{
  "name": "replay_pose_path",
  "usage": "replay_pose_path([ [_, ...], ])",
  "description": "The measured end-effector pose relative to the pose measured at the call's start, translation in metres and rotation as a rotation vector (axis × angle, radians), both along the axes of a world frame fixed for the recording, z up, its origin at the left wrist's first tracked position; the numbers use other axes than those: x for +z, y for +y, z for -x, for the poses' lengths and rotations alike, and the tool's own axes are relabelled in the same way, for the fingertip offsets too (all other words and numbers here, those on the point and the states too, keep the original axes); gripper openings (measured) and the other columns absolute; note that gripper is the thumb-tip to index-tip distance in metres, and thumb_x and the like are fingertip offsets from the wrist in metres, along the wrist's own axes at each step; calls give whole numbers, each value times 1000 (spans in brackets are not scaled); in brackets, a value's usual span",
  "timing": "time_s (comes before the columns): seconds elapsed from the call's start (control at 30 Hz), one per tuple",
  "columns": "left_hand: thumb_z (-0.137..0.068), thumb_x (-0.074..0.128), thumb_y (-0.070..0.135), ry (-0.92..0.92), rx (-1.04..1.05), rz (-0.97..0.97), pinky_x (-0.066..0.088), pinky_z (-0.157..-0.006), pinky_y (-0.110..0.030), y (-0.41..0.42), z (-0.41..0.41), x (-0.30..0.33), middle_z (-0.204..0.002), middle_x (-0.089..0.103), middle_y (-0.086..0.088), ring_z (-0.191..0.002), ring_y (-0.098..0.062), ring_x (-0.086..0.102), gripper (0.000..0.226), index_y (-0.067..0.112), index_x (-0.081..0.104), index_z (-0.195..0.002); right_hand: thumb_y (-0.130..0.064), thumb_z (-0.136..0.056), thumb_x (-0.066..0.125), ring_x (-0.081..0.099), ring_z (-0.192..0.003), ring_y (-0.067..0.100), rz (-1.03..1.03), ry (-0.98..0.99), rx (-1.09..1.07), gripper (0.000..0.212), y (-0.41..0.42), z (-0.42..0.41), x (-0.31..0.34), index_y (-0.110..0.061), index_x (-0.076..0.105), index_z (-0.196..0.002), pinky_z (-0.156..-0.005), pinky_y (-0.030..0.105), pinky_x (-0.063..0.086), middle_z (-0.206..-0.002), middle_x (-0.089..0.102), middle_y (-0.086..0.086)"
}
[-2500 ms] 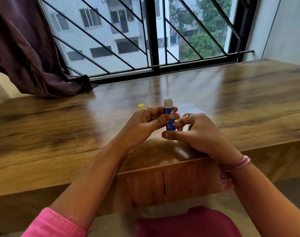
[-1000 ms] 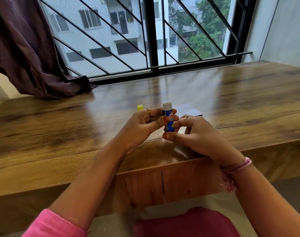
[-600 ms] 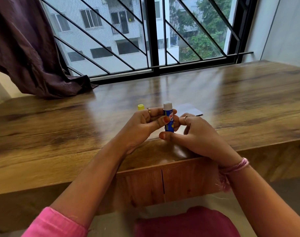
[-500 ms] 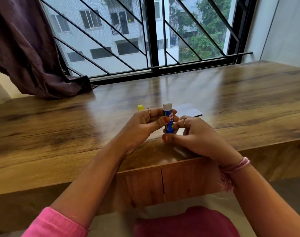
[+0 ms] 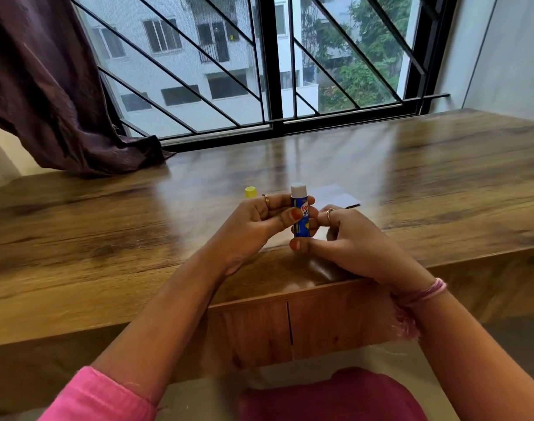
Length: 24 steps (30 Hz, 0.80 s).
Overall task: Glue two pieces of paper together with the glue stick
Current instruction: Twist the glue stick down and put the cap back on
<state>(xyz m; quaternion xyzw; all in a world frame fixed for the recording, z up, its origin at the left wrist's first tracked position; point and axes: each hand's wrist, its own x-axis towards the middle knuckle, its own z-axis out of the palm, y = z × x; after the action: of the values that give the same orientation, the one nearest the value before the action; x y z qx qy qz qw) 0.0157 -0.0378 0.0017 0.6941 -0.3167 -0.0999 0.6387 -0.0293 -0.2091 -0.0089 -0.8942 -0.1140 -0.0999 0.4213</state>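
You hold the blue glue stick with the white glue tip upright above the near edge of the glossy wooden worktop. Your left hand is closed around its barrel, thumb across the label, and your right hand pinches the base between thumb and fingers, apparently to turn the glue up. The glue stands bare above the tube; the small yellow cap sits on the worktop just beyond your left hand. The pale sheet of paper lies flat behind your right hand, only partly visible, so you cannot tell from here whether both pieces are there.

Turn the base too far and the soft column may stand too tall and snap or smear when pressed down. The paper is light and the surface slick, so it could slide or crease under the stroke unless you pin it. Left uncapped, the glue will dry.
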Motion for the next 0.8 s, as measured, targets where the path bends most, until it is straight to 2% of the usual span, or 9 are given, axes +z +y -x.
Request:
replay_pose_path([
  [0.07, -84, 58, 20, -7, -4, -12, 46, -100, -28, 0, 0, 0, -109, 72, -3, -112, -16, 63, 35, 10, 63, -117, -39, -72, 77, 49, -53, -12, -43, 23, -4, 31, 0, -1, -1, -20, 74, -97, -57, 18, 28, -82, 56, -10],
  [0.17, -84, 58, 20, 1, -6, 3, 48, -95, -24, 0, 0, -1, -107, 72, -1, -111, -15, 64, 34, 12, 63, -116, -44, -65, 81, 52, -58, -13, -64, 49, -72, 33, 2, -4, -2, -20, 74, -87, -60, 22, 35, -80, 62, -11],
  [0.3, -83, 58, 20, 8, -11, 36, 49, -89, -21, 0, 0, 0, -105, 73, 0, -107, -15, 65, 32, 12, 64, -113, -57, -55, 79, 62, -96, 8, -43, 29, -157, 34, 6, -4, -1, -28, 65, -68, -80, 37, 49, -90, 68, -3],
  [0.4, -83, 58, 20, 16, -6, 45, 49, -93, -25, 1, 0, 1, -109, 71, -2, -110, -18, 64, 36, 8, 62, -116, -61, -60, 74, 55, -73, -7, -14, 8, -115, 40, 6, -2, -2, -28, 69, -82, -66, 26, 41, -89, 60, -11],
  [0.47, -83, 57, 18, 25, -16, 52, 49, -94, -27, 1, -1, 1, -108, 71, -4, -111, -20, 64, 36, 7, 62, -117, -53, -68, 73, 50, -57, -9, -30, 22, -32, 36, 3, 0, -1, -26, 72, -93, -57, 16, 30, -83, 55, -10],
  [0.53, -84, 57, 17, 26, -24, 52, 49, -93, -26, 1, 0, 0, -106, 72, -3, -109, -19, 64, 34, 7, 62, -117, -41, -74, 74, 49, -50, -7, -64, 34, 18, 30, 1, 1, 1, -23, 74, -97, -51, 16, 29, -75, 51, -10],
  [0.63, -84, 57, 16, 30, -23, 50, 48, -90, -22, 1, 1, 1, -104, 73, -1, -108, -16, 65, 32, 9, 63, -115, -37, -72, 78, 48, -51, -12, -108, 26, -1, 25, 1, 0, 0, -23, 75, -92, -57, 18, 27, -76, 54, -10],
  [0.73, -84, 57, 17, 27, -24, 54, 48, -90, -20, 0, 1, 2, -104, 72, -1, -107, -15, 65, 32, 9, 63, -114, -45, -63, 81, 47, -53, -16, -99, 40, -70, 29, 3, -2, 0, -24, 74, -81, -61, 24, 31, -82, 61, -8],
  [0.8, -84, 57, 18, 23, -19, 54, 48, -91, -21, 1, 2, 2, -105, 72, -2, -108, -15, 65, 33, 9, 63, -115, -52, -58, 81, 48, -55, -6, -85, 30, -133, 34, 4, -2, 0, -25, 70, -74, -59, 25, 34, -78, 60, -6],
])
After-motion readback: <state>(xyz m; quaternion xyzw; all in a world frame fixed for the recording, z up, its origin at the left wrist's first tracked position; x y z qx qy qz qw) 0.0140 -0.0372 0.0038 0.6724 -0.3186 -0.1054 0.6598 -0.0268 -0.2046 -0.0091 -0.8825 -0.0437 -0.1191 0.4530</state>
